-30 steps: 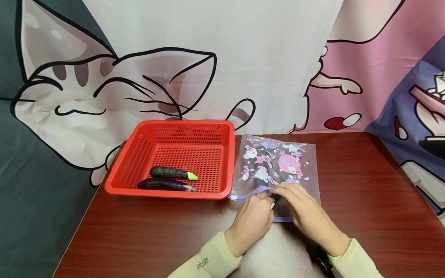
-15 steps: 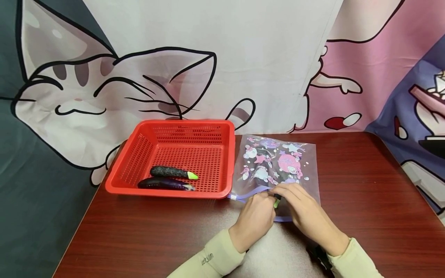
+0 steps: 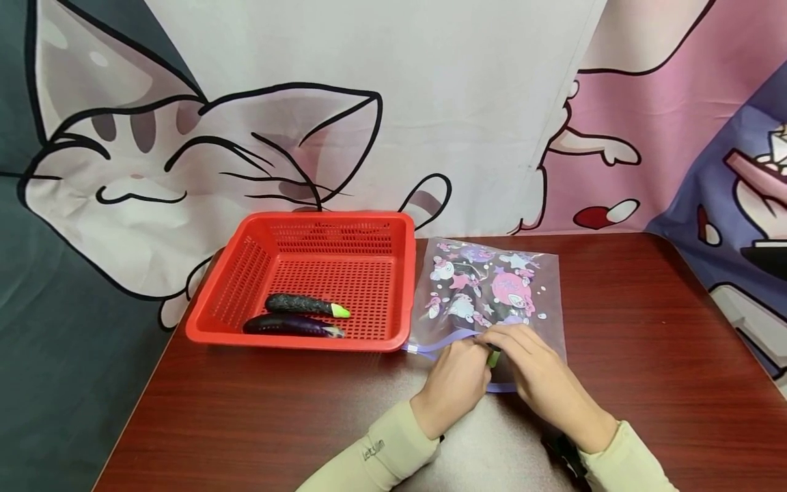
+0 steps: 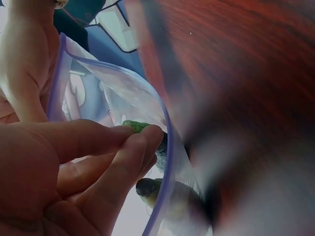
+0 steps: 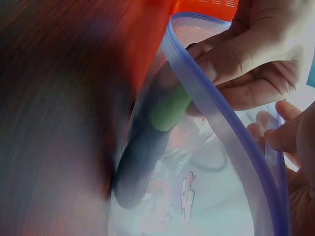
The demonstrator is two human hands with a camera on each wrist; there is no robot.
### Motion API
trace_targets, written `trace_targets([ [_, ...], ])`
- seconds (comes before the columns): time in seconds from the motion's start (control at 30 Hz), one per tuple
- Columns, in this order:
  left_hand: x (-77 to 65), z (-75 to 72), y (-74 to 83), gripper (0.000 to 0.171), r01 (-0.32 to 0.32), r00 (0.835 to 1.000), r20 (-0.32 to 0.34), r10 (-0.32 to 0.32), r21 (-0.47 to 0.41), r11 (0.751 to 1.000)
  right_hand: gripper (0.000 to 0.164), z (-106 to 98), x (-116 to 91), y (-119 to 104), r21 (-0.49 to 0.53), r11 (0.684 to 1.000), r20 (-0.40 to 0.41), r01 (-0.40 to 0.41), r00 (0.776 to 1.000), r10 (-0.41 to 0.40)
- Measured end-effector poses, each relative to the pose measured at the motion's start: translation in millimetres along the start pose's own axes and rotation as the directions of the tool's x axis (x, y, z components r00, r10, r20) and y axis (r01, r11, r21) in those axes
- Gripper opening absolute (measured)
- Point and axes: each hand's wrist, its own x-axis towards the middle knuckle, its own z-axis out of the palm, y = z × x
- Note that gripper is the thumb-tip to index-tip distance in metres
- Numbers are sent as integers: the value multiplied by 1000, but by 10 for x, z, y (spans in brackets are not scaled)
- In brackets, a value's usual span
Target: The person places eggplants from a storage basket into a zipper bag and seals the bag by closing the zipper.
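My left hand pinches the light-green end of a dark cucumber at the mouth of a clear zip bag. The cucumber's dark body slants down inside the bag in the right wrist view. With thumb and fingers, my right hand holds the bag's purple-edged mouth apart. A second, brownish thing with a dark tip shows through the plastic in the left wrist view; its kind is unclear.
Left of the bag stands a red basket holding another dark cucumber with a green end and an eggplant. The brown table extends to the right. Behind it hangs a cartoon-printed cloth.
My left hand has shifted slightly to the right over the bag's mouth, and the cucumber's green end has moved right with it. My right hand, the bag and the basket stay put.
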Motion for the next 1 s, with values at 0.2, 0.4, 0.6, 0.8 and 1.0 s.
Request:
trace_targets([
  [0.2, 7, 49, 27, 7, -4, 1000, 14, 3, 74, 997, 39, 6, -3, -7, 4, 1000, -2, 0, 1000, 0],
  [0.4, 12, 80, 54, 7, -37, 999, 28, 34, 94, 995, 40, 16, -11, -7, 3, 1000, -1, -5, 1000, 5],
  [0.6, 4, 87, 50, 10, -29, 999, 46, 26, 74, 997, 40, 18, -19, -2, 4, 1000, -6, -2, 1000, 2],
  [0.8, -25, 21, 56, 9, -16, 995, 101, 8, 80, 997, 41, 18, -13, 8, 5, 1000, -9, 4, 1000, -4],
  [1.0, -47, -65, 37, 8, -38, 993, 116, 29, 74, 997, 42, 15, -17, 3, 2, 1000, 2, -9, 1000, 9],
])
